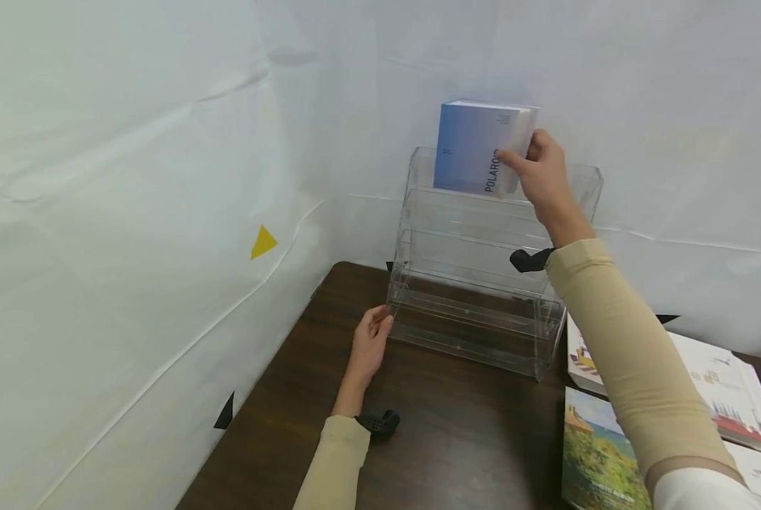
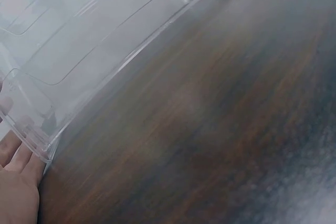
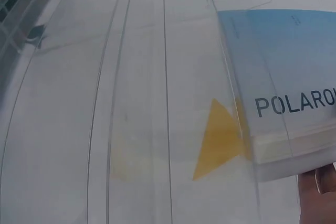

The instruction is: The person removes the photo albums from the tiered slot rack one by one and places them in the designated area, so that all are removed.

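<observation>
A clear stepped plastic display rack (image 1: 476,251) stands on the dark wooden table. My right hand (image 1: 543,173) pinches a thick blue-to-white book marked POLAROID (image 1: 472,149) by its right side, thumb on the front cover. The book stands upright at the rack's top tier, its lower edge behind that tier's clear front lip. In the right wrist view the POLAROID book (image 3: 283,61) shows through the clear plastic. Down at the rack's lower left corner, my left hand (image 1: 370,343) grips the side edge. Through the plastic in the left wrist view, some fingers (image 2: 21,158) appear around that corner.
A photo album with a landscape cover (image 1: 600,453) lies at the table's right front. Behind it, white illustrated books (image 1: 725,382) lie beside the rack, partly under the right sleeve. White sheeting (image 1: 164,212) with a yellow triangle (image 1: 263,243) hangs along the left and back.
</observation>
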`<state>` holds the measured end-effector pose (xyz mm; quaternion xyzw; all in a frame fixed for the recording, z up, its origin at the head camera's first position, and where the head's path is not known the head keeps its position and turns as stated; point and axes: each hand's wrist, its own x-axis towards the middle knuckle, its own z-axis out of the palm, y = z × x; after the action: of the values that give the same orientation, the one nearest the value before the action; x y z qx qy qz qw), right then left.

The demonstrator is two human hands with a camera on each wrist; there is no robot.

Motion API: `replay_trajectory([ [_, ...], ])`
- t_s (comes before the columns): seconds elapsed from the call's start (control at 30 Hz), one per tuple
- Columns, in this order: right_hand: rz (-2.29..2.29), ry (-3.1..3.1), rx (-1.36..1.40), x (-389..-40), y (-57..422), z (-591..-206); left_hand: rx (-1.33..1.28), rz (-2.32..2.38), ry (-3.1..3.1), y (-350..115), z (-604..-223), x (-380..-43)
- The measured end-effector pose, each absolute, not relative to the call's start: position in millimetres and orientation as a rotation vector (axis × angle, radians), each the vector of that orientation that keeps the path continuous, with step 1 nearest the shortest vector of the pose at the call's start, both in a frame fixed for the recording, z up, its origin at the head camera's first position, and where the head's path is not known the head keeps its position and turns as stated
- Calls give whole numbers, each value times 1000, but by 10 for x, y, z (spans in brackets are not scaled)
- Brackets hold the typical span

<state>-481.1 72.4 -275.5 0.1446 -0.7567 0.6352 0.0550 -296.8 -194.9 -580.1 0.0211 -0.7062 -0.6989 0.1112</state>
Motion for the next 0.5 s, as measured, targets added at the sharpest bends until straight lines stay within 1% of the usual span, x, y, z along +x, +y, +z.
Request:
replay_trajectory([
  [0.23,2070,-2168,454,-4783,723,-2799,73,-2054,-2100,-1958,-5807,-2926],
  [0.5,2124,-2087,490,-4733,709,-2745,59,-2062,-2088,-1942,-5778,-2890],
])
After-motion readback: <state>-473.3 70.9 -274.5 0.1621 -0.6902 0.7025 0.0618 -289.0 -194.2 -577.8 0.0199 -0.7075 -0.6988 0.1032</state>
